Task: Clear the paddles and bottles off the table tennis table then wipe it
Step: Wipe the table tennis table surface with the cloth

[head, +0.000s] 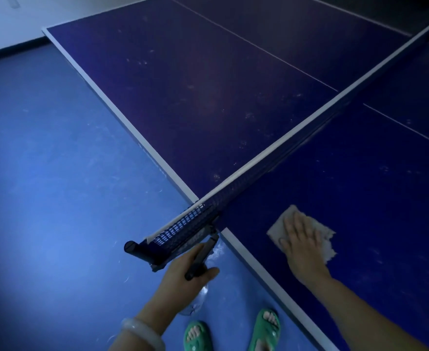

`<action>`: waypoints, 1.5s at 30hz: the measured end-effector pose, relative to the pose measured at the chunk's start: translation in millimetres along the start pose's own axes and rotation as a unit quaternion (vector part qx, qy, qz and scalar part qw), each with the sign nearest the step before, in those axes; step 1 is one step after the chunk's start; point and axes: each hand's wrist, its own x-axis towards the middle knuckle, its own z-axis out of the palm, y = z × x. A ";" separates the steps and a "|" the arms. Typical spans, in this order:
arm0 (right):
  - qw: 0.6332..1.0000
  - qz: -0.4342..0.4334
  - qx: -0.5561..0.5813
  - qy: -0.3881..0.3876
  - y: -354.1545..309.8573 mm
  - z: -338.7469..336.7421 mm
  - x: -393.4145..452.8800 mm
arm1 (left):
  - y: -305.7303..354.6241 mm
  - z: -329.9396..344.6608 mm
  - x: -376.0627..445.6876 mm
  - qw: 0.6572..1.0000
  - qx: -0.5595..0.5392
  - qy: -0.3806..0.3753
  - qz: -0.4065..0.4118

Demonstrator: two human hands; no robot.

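The right hand [303,243] presses flat on a cloth [279,228] on the table [360,198], lower right. The left hand [183,272] grips the net clamp [200,259], with the net [271,160] running diagonally above.

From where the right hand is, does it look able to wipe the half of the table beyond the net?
Probably not without lifting. The right hand presses the cloth flat on the near half, and the net stands across the table between it and the far half.

both forearms are seen bare, no sleeves in view. a pale, smooth, translucent bangle [142,333] is worn on the left wrist. green open-toe slide sandals [198,336] are worn on both feet, just right of the bangle; bare toes are shown through the front openings. no rings or watch are made out.
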 end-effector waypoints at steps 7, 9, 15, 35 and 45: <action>0.994 -0.064 0.086 0.006 -75.0 -1.6 -3.1 | 45.4 13.8 57.9 0.996 -0.015 -0.010 0.084; 0.994 -0.078 0.078 -0.010 -64.5 7.6 -22.2 | 57.5 20.9 76.6 0.995 -0.032 -0.008 0.091; 0.996 -0.018 0.077 -0.029 -7.1 10.7 -75.2 | 71.1 42.1 123.1 0.991 -0.031 -0.023 0.127; 0.973 0.189 0.133 0.021 -56.4 -4.5 -40.5 | 19.5 63.3 57.2 0.986 0.031 0.161 -0.015; 0.990 0.137 0.016 0.013 37.8 11.9 -118.6 | 10.8 134.6 66.6 0.928 0.270 0.026 0.255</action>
